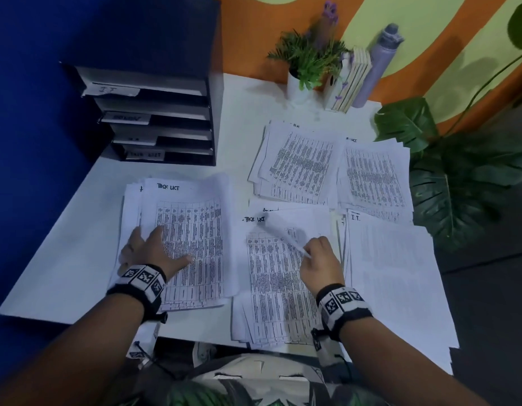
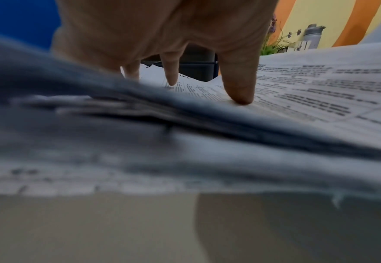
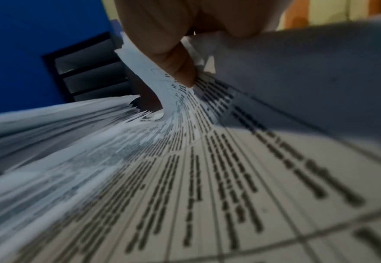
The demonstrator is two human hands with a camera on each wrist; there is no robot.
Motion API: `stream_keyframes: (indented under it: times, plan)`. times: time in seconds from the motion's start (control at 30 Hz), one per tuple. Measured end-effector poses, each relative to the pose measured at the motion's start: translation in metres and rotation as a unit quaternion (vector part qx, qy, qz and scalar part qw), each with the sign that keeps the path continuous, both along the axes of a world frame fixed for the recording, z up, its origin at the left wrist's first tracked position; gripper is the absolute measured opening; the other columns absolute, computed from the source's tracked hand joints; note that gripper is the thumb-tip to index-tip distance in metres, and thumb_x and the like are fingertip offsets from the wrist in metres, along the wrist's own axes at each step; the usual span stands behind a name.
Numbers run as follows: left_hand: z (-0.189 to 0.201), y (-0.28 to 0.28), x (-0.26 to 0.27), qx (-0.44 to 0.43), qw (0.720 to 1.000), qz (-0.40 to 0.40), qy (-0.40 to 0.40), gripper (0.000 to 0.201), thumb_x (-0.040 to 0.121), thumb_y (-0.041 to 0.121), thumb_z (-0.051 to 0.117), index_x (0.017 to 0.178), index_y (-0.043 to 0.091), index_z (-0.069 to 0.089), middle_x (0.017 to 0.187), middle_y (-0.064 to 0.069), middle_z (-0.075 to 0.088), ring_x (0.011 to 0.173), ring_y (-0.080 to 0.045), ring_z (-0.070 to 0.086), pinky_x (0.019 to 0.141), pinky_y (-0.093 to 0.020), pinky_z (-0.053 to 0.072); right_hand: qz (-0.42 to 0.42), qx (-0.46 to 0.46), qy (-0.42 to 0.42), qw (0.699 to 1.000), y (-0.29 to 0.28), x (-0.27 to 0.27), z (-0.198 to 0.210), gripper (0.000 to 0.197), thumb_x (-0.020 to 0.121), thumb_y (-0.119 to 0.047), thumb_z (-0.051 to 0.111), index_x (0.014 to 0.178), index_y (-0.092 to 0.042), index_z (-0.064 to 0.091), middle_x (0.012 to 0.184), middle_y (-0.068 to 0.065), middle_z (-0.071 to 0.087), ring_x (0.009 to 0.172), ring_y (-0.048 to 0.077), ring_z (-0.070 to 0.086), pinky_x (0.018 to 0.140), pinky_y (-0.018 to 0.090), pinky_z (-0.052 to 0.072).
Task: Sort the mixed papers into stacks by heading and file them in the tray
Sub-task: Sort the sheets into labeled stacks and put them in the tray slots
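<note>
My left hand (image 1: 154, 252) lies flat, fingers spread, on the left stack (image 1: 192, 230) headed "TASK LIST". The left wrist view shows straight fingertips (image 2: 238, 89) pressing that stack's top sheet (image 2: 320, 92). My right hand (image 1: 319, 257) pinches the upper right corner of the top sheet (image 1: 278, 230) of the middle pile (image 1: 271, 288), also headed "TASK LIST"; the corner curls up off the pile. In the right wrist view the thumb (image 3: 173, 58) holds the lifted sheet (image 3: 140, 69) above the pile's fanned edges. The black tiered file tray (image 1: 166, 118) with labelled slots stands at the back left.
Two more paper stacks (image 1: 300, 162) (image 1: 374, 177) lie at the back, and a stack marked "IT" (image 1: 397, 273) at the right edge. A potted plant (image 1: 308, 63), books (image 1: 353, 80) and a grey bottle (image 1: 381, 63) line the wall. A leafy plant (image 1: 459, 186) crowds the table's right side.
</note>
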State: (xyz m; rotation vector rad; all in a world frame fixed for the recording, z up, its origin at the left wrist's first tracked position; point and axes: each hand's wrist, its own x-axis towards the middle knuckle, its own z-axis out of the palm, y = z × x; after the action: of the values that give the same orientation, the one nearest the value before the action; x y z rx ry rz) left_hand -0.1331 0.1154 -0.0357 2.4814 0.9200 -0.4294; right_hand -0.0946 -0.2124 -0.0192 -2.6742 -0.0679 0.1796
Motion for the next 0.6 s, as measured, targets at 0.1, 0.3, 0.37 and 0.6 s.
stream_keyframes:
  times: [0.1, 0.3, 0.37, 0.6]
  plan:
    - [0.004, 0.001, 0.001, -0.005, 1.000, -0.001, -0.002, 0.105, 0.059, 0.061, 0.082, 0.147, 0.033, 0.031, 0.158, -0.002, 0.003, 0.143, -0.036, 0.012, 0.111, -0.058, 0.026, 0.032, -0.044, 0.002, 0.999, 0.008, -0.006, 0.001, 0.013, 0.086, -0.005, 0.055, 0.097, -0.012, 0.053, 0.105, -0.001, 0.046, 0.064, 0.020, 0.046, 0.050, 0.032, 0.044]
    - [0.001, 0.006, 0.000, -0.009, 1.000, -0.006, -0.006, 0.106, 0.056, 0.063, 0.082, 0.145, 0.033, 0.033, 0.156, -0.003, 0.006, 0.141, -0.037, 0.015, 0.109, -0.058, 0.030, 0.039, -0.057, 0.000, 0.998, 0.022, -0.012, -0.002, 0.015, 0.086, -0.006, 0.052, 0.097, -0.015, 0.051, 0.103, -0.002, 0.048, 0.072, 0.017, 0.047, 0.054, 0.032, 0.046]
    - [0.000, 0.007, 0.001, -0.007, 1.000, -0.010, -0.003, 0.106, 0.056, 0.064, 0.081, 0.145, 0.034, 0.033, 0.156, -0.003, 0.006, 0.141, -0.037, 0.015, 0.108, -0.058, 0.031, -0.025, -0.029, 0.007, 0.999, 0.018, -0.005, 0.003, 0.015, 0.089, -0.007, 0.048, 0.096, -0.020, 0.049, 0.090, -0.003, 0.054, 0.066, 0.018, 0.053, 0.054, 0.030, 0.045]
    - [-0.002, 0.009, 0.002, -0.002, 1.000, -0.014, 0.001, 0.106, 0.054, 0.066, 0.081, 0.144, 0.034, 0.034, 0.154, -0.004, 0.008, 0.138, -0.038, 0.018, 0.107, -0.057, 0.032, -0.344, 0.105, -0.062, 0.931, -0.054, 0.038, 0.037, 0.014, 0.082, 0.002, 0.041, 0.086, -0.010, 0.046, 0.074, 0.014, 0.053, 0.064, 0.031, 0.054, 0.057, 0.038, 0.047]
